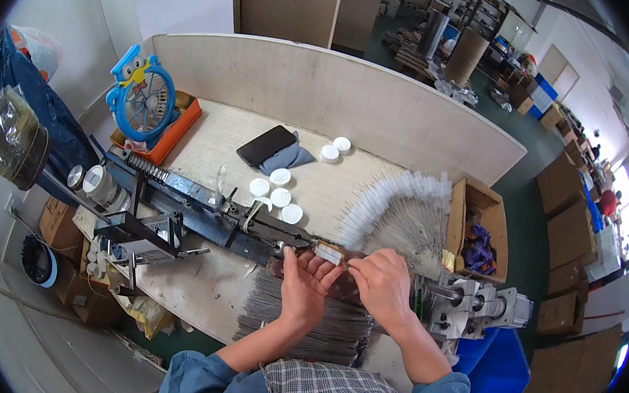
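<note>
A long dark metal bench fixture (pixel 238 225) runs diagonally across the table, and both my hands are at its near end. My left hand (pixel 304 286) has its thumb raised beside a small metal knob and its fingers loosely curled, close to a small white piece (pixel 328 253) in the fixture. To the right of that piece, my right hand (pixel 382 283) pinches with thumb and forefinger; what lies between them is too small to make out. Beneath my hands spreads a thick bundle of thin grey metal wires (pixel 300 329). Beyond my right hand, many white-tipped wires (pixel 397 200) lie fanned out.
A cardboard box (pixel 494 214) with purple material stands right, near a metal machine unit (pixel 477 306). Several round white containers (pixel 281 197) and a phone (pixel 265 146) on a grey cloth lie farther back. A blue fan (pixel 143 99) sits in an orange tray (pixel 179 139) before a low partition (pixel 303 66).
</note>
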